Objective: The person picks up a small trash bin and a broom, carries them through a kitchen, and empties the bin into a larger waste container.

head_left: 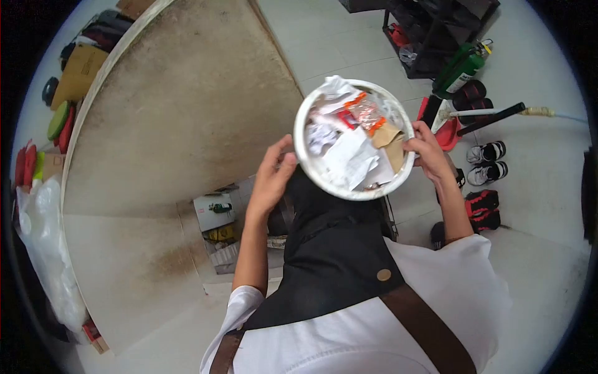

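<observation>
Clasped white wastebasket (346, 194) at right rim with right hand (430, 153). Held left hand (273, 177) half-open beside left rim, perhaps touching.

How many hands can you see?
2: the right hand grips the right rim of the white bin; the left hand is at its left side.

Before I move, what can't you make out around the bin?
All in the head view:
- White bin: its bottom is hidden by the litter.
- Right hand: some fingers are hidden behind the bin.
- Left hand: contact with the bin is unclear at the rim.
- Fire extinguisher: label too small to read.
</observation>
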Tool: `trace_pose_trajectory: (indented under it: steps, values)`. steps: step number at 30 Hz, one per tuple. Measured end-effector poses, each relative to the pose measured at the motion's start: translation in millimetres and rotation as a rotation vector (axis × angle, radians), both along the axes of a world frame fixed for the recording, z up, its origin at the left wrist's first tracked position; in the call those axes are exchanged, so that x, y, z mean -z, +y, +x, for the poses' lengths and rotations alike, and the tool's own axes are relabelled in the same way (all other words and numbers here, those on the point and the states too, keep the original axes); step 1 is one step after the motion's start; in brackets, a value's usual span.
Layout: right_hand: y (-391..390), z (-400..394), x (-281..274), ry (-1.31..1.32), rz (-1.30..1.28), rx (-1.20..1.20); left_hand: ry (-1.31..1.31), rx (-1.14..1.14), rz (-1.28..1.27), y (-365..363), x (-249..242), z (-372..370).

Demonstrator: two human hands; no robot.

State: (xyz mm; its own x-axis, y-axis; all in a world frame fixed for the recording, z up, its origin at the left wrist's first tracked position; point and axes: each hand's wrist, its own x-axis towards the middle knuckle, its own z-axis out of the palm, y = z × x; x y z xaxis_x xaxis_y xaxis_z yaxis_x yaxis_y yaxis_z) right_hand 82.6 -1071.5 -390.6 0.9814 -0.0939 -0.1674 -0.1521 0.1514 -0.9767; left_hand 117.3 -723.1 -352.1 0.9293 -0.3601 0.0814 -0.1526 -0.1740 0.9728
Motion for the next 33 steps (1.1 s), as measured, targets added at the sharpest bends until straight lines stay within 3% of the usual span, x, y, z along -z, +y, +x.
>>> trace_pose_trajectory:
  steps: [3,5,9,11,12,15,17,23,25,27,29,30,33]
  values:
    - [-24.7,4.3,41.7,0.126,-0.013,0.175,0.056,-0.001,-0.001,-9.0,-0.2,-15.5]
    - [-32.0,20.5,81.9,0.205,-0.021,0.412,0.054,-0.001,0.038,4.8,7.3,-17.0]
    - [-70.6,68.7,205.6,0.231,0.039,0.537,0.145,-0.126,0.102,53.1,36.5,-25.2]
    - [-91.8,76.5,248.3,0.231,0.269,0.605,0.207,-0.205,0.098,71.3,57.7,-43.6]
    - [-88.7,67.2,230.5,0.181,0.314,0.636,0.264,-0.294,0.089,78.2,67.1,-46.6]
    - [-101.1,72.9,270.8,0.217,0.453,0.691,0.329,-0.314,0.125,89.2,86.9,-38.4]
    - [-91.1,66.1,259.4,0.197,0.485,0.713,0.389,-0.302,0.178,84.3,97.8,-33.6]
    - [-95.1,75.5,269.4,0.147,0.321,0.871,0.370,-0.047,0.264,45.3,93.9,29.4]
    - [-87.7,65.6,297.4,0.090,0.475,0.803,0.346,0.019,0.361,53.9,105.9,69.3]
    - [-62.3,62.2,326.8,0.297,0.578,0.988,0.326,0.072,0.458,54.6,112.4,105.9]
    - [-49.1,64.9,384.3,0.464,0.543,0.973,0.249,0.118,0.556,42.6,119.8,146.1]
    - [-32.7,63.5,415.2,0.609,0.444,0.810,0.242,0.140,0.529,40.1,129.0,164.5]
    - [-5.8,92.7,441.0,0.942,0.099,0.244,0.197,0.180,0.638,13.6,136.9,209.9]
